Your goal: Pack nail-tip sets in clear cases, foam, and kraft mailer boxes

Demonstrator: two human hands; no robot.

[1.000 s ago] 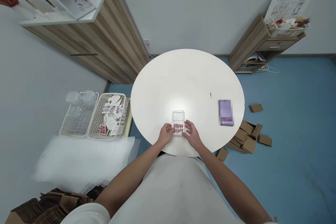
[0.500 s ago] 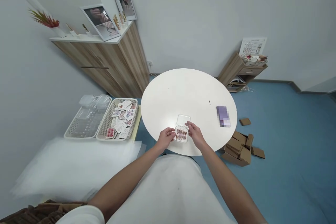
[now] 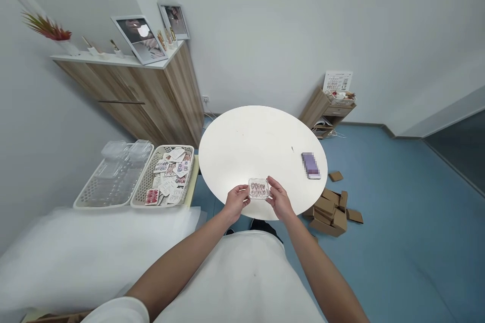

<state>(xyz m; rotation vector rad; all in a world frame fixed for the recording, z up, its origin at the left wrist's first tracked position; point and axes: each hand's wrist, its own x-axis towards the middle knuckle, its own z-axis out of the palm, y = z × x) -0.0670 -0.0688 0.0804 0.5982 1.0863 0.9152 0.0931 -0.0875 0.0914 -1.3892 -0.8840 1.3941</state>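
Note:
Between my two hands is a small clear plastic case [image 3: 259, 189] with its lid down. Two rows of pinkish press-on nails show through the lid. My left hand [image 3: 237, 201] grips the case's left edge with thumb and fingers. On the opposite edge, my right hand [image 3: 279, 198] pinches the case the same way. The case is over the near part of a white oval table [image 3: 261, 136]; whether it touches the top I cannot tell.
To the left stand a white basket [image 3: 135, 198] of printed cards and nail sets and another basket [image 3: 81, 197] of clear cases. White sheeting [image 3: 94, 257] lies nearer. A purple item [image 3: 310, 164], blurred out, rests on the table's right. Cardboard boxes [image 3: 329, 212] sit on the floor.
The case's lid, raised before, is now down over the nails. Both hands have stayed at its sides. The view has shifted slightly.

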